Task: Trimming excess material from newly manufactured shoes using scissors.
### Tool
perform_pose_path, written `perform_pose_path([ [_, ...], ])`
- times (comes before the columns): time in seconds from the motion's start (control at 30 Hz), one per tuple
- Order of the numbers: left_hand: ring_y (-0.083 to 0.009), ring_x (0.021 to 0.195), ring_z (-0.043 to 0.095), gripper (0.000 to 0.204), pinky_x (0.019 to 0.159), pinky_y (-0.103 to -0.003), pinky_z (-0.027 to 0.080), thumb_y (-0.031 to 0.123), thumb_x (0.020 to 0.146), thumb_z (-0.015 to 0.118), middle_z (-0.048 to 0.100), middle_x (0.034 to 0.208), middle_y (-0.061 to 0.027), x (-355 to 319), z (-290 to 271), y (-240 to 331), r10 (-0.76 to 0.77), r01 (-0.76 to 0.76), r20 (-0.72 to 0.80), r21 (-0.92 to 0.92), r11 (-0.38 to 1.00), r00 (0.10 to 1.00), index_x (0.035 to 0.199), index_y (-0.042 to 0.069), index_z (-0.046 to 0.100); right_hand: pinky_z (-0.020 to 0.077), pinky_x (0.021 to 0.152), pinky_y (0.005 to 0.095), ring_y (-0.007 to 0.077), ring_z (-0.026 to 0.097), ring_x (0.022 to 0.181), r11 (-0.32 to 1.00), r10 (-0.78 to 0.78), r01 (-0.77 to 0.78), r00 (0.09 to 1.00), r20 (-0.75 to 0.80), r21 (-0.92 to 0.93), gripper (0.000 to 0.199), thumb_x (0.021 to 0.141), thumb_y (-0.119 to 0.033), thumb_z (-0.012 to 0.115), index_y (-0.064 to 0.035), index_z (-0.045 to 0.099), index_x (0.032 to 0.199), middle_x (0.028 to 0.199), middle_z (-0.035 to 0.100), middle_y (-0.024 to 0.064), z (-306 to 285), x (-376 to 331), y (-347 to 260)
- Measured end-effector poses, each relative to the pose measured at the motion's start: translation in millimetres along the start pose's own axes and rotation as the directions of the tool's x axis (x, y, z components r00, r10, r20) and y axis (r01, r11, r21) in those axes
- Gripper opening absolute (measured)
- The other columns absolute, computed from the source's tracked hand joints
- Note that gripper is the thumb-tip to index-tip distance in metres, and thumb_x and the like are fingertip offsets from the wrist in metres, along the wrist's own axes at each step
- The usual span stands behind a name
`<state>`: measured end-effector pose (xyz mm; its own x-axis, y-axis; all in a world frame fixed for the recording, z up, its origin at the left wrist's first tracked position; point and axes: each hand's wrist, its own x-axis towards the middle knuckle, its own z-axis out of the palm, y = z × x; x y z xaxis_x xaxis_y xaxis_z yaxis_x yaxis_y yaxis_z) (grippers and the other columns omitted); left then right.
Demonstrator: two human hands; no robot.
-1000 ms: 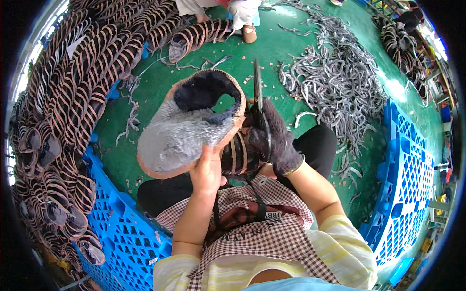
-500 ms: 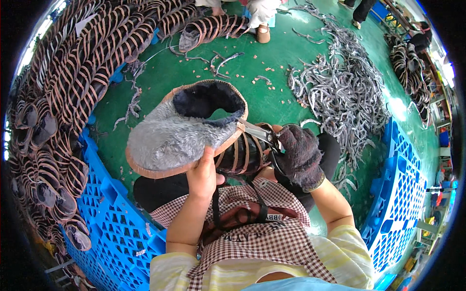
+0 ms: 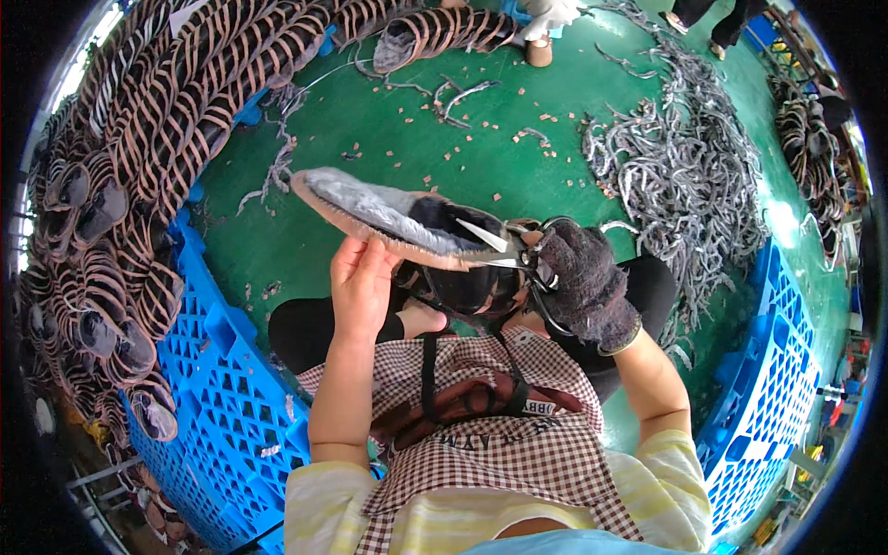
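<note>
My left hand grips the near edge of a grey fuzzy slipper with a tan sole rim and dark lining, held edge-on above my lap. My right hand, in a dark knit glove, holds scissors whose open blades sit at the slipper's heel opening. A dark strappy piece lies in my lap under the slipper.
Rows of brown strappy slippers are stacked on a blue plastic pallet at my left. A pile of grey trimmed strips lies on the green floor at right, beside another blue pallet. Small scraps dot the floor.
The slipper has turned from sole-up to edge-on and lower. My right hand with the scissors has swung from upright to level, blades now at the heel opening.
</note>
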<state>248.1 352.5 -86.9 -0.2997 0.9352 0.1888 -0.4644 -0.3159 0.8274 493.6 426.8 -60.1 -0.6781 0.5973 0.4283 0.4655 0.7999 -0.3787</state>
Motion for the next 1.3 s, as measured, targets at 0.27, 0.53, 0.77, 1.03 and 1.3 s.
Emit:
perform_pose_path([
  [0.27,-0.0219,0.100,0.053,0.024,0.090,-0.039,0.041,0.011,0.091,0.043,0.054,0.107,-0.0117,-14.9,6.4,-1.0,-0.120,0.121,0.021,-0.052,0.991,0.993,0.110,-0.003,0.048,0.0425,0.058,0.0389,0.0284,0.056,0.070,0.986,-0.142,0.145,0.989,0.049,-0.085,0.042,0.058,-0.026,0.068,-0.0066,0.057,0.094,0.077,0.053,0.0096,-15.8,17.5,-19.8],
  [0.53,-0.0222,0.099,0.054,0.019,0.089,-0.041,0.042,0.011,0.089,0.047,0.057,0.104,-0.0119,-14.1,9.6,-0.1,-0.157,0.163,0.080,-0.082,0.983,0.984,0.102,0.000,0.054,0.0395,0.054,0.0363,0.0264,0.055,0.063,0.996,-0.049,0.038,0.988,0.146,0.076,0.048,0.055,-0.016,0.068,-0.0057,0.056,0.099,0.074,0.054,0.0072,-12.8,8.5,-21.6],
  [0.77,-0.0062,0.071,0.054,0.021,0.055,-0.017,0.044,0.011,0.088,0.050,0.060,0.087,-0.0043,-16.4,18.8,-7.5,-0.232,0.226,0.009,0.193,0.955,0.973,0.103,-0.002,0.055,0.0390,0.050,0.0355,0.0268,0.056,0.060,0.998,-0.056,0.055,0.993,0.102,0.015,0.057,0.055,-0.018,0.070,-0.0025,0.053,0.107,0.071,0.056,0.0086,-13.0,16.3,-26.7],
  [1.03,0.0005,0.044,0.035,0.015,0.038,-0.017,0.027,0.012,0.087,0.052,0.049,0.062,0.0065,-18.0,25.5,-13.3,-0.329,0.253,0.115,0.425,0.869,0.937,0.094,0.001,0.059,0.0441,0.051,0.0397,0.0335,0.057,0.062,0.995,-0.072,0.067,0.995,0.073,0.078,0.060,0.057,-0.028,0.074,-0.0010,0.052,0.106,0.072,0.057,0.0143,-10.3,21.0,-25.8],
  [1.3,-0.0062,0.063,0.051,0.016,0.056,-0.021,0.041,0.011,0.086,0.053,0.057,0.070,0.0004,-16.8,32.2,-12.9,-0.418,0.264,0.150,0.577,0.773,0.896,0.094,-0.001,0.061,0.0465,0.057,0.0397,0.0353,0.059,0.069,0.989,0.055,-0.070,0.991,0.119,0.128,0.057,0.057,-0.034,0.076,-0.0012,0.055,0.099,0.075,0.058,0.0173,-7.6,17.5,-31.7],
])
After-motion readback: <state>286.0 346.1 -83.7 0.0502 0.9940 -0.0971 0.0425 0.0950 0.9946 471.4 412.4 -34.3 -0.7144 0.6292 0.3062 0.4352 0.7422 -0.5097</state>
